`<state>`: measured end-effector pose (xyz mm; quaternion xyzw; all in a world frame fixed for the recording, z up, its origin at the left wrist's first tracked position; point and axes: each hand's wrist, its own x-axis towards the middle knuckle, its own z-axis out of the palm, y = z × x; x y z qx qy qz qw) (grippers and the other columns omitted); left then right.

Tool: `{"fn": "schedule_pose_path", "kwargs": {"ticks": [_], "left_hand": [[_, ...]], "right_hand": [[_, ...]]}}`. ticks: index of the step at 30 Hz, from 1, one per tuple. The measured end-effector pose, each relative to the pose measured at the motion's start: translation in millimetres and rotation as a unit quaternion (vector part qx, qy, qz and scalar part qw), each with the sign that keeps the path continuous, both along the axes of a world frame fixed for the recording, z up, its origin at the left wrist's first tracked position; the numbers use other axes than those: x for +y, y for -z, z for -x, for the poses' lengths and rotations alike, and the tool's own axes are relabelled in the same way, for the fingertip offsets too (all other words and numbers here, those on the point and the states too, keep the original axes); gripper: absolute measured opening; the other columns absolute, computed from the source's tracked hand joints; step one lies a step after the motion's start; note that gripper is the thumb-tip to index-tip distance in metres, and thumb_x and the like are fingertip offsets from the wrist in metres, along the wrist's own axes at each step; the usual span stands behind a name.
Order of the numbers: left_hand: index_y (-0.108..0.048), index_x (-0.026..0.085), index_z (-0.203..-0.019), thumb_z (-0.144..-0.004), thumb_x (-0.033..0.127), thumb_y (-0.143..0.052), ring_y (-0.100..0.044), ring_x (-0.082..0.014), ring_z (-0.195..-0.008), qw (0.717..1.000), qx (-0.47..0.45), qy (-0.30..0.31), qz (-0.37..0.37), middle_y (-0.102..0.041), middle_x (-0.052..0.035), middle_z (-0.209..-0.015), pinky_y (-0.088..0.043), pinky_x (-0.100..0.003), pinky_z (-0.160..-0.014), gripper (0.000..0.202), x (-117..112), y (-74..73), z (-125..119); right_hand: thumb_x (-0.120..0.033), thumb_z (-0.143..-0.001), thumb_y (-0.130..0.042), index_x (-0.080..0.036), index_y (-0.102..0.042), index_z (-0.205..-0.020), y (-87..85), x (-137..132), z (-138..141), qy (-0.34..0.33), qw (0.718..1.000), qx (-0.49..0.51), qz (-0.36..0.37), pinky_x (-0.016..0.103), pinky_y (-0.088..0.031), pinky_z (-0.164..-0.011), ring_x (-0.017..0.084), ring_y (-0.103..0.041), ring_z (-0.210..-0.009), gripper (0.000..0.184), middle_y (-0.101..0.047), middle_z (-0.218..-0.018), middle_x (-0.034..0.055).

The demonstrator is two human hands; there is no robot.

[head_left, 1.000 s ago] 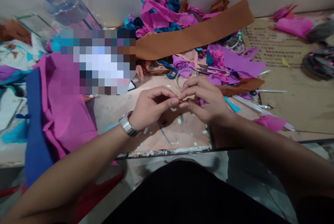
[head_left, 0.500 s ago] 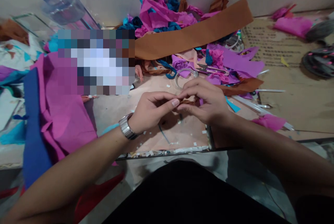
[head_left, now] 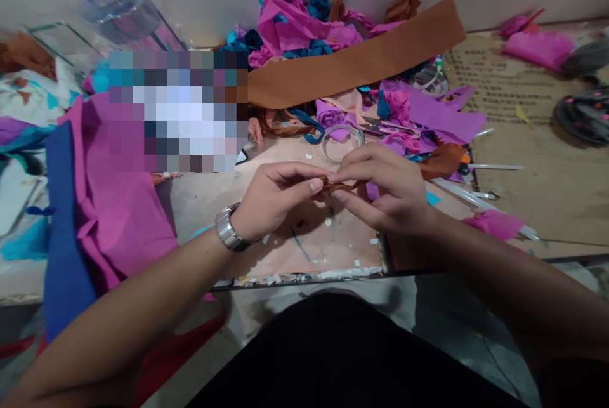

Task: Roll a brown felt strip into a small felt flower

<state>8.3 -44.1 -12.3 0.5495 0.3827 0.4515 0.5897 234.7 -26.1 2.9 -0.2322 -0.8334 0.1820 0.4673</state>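
My left hand (head_left: 276, 195), with a metal-banded watch (head_left: 231, 228) on its wrist, pinches one end of a narrow, crumpled strip of brown crepe paper (head_left: 343, 186) between thumb and forefinger. From the other side, my right hand (head_left: 387, 189) has its thumb and fingertips on the same strip, close to the left fingertips. The strip runs back under the right palm, where part of it is hidden. Just beyond the right hand lie a clear roll of tape (head_left: 328, 141) and a pair of small thread snips (head_left: 392, 127).
A wide brown paper band (head_left: 356, 65) lies across heaped pink, purple and blue crepe paper (head_left: 290, 21). Pink sheets (head_left: 121, 179) and a blue strip (head_left: 64, 224) hang over the table edge at left. A large bottle (head_left: 124, 14) stands behind. Cardboard (head_left: 499, 186) covers the right side.
My right hand has shifted slightly right, its thumb and forefinger further apart, showing more of the brown strip. My left hand stays nearly in place, still pinching.
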Motion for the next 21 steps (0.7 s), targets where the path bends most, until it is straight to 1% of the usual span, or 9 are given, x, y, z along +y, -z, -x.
{"fn": "schedule_pose_path", "kwargs": {"ticks": [5,9,13,16,18,21], "left_hand": [[-0.086,0.022,-0.103,-0.085,0.034,-0.087,-0.077,-0.0165,-0.081,1.000,-0.006,-0.011,0.016,-0.084,-0.0077,-0.097,-0.063,-0.028,-0.078,0.022,0.9,0.3,-0.7],[-0.086,0.023,-0.102,-0.085,0.034,-0.087,-0.078,-0.0172,-0.085,1.000,-0.008,-0.009,0.024,-0.084,-0.0073,-0.102,-0.063,-0.028,-0.082,0.021,0.2,0.6,-1.8],[-0.086,0.025,-0.102,-0.087,0.033,-0.085,-0.079,-0.0176,-0.091,0.999,-0.013,0.013,0.027,-0.084,-0.0067,-0.105,-0.063,-0.028,-0.085,0.017,-0.5,0.8,-0.8],[-0.086,0.026,-0.104,-0.089,0.034,-0.083,-0.079,-0.0172,-0.091,0.999,0.009,0.037,0.026,-0.084,-0.0067,-0.105,-0.063,-0.028,-0.085,0.017,-0.2,-0.1,1.2],[-0.086,0.026,-0.107,-0.090,0.034,-0.082,-0.078,-0.0169,-0.090,0.998,0.032,0.049,0.011,-0.084,-0.0070,-0.104,-0.063,-0.028,-0.085,0.019,0.3,-2.5,2.0],[-0.086,0.022,-0.107,-0.092,0.034,-0.079,-0.076,-0.0172,-0.087,0.995,0.066,0.071,-0.027,-0.083,-0.0084,-0.099,-0.063,-0.029,-0.082,0.020,1.5,-8.5,1.7]], "right_hand": [[-0.022,-0.087,-0.078,-0.025,-0.075,-0.104,-0.4,3.1,-1.2,0.007,0.999,-0.029,-0.030,0.038,-0.057,-0.080,0.020,-0.070,-0.086,0.017,-0.075,-0.096,0.0054],[-0.016,-0.087,-0.076,-0.022,-0.074,-0.098,0.3,4.5,-0.4,0.013,0.999,-0.033,-0.033,0.039,-0.055,-0.081,0.021,-0.069,-0.083,0.013,-0.075,-0.090,0.0055],[-0.014,-0.086,-0.073,-0.022,-0.072,-0.095,-0.4,2.8,0.0,0.018,0.999,-0.037,-0.030,0.039,-0.054,-0.082,0.021,-0.069,-0.083,0.012,-0.075,-0.089,0.0051],[-0.014,-0.086,-0.073,-0.022,-0.071,-0.094,-1.2,1.6,-0.1,0.016,0.999,-0.040,-0.026,0.039,-0.054,-0.081,0.021,-0.069,-0.083,0.012,-0.074,-0.088,0.0045],[-0.014,-0.086,-0.072,-0.022,-0.071,-0.094,-1.1,1.3,0.0,0.014,0.999,-0.041,-0.024,0.038,-0.054,-0.081,0.021,-0.069,-0.083,0.012,-0.074,-0.088,0.0039],[-0.015,-0.086,-0.073,-0.022,-0.071,-0.095,0.1,1.7,0.4,0.014,0.999,-0.035,-0.019,0.038,-0.054,-0.081,0.020,-0.068,-0.082,0.012,-0.073,-0.087,0.0031]]}}
